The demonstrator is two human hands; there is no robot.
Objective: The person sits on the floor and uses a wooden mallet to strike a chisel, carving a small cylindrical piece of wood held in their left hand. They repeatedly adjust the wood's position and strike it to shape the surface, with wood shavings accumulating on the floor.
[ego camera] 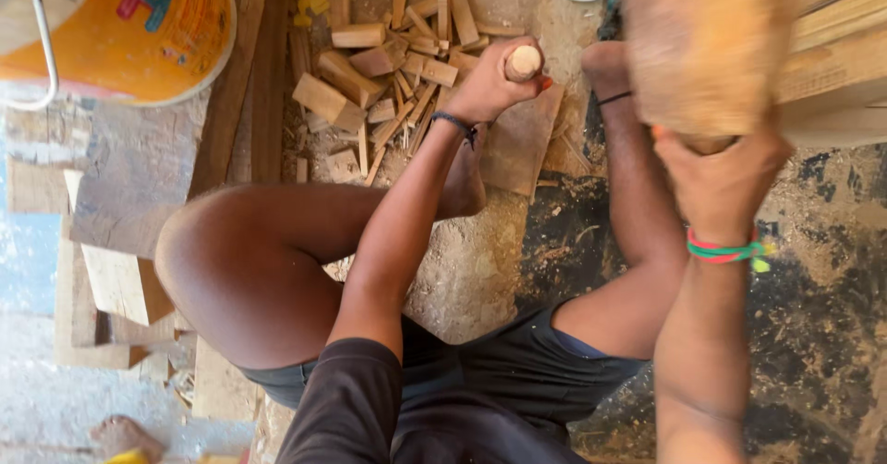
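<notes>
My left hand [490, 80] grips a round wooden handle [523, 61], its butt end pointing up, over a flat wooden board [517, 145] on the floor. A dark band circles that wrist. My right hand [725, 173] is raised close to the camera and holds a large, blurred block of light wood [707, 43] from below. Red and green bands sit on that wrist. I am sitting on the ground with my knees bent; my left foot rests near the board.
A heap of several small wood offcuts [388, 67] lies beyond the board. An orange bucket [129, 30] stands at top left beside planks [245, 67]. Wooden blocks [115, 279] lie at left, stacked timber [841, 48] at top right. Sawdust covers the floor.
</notes>
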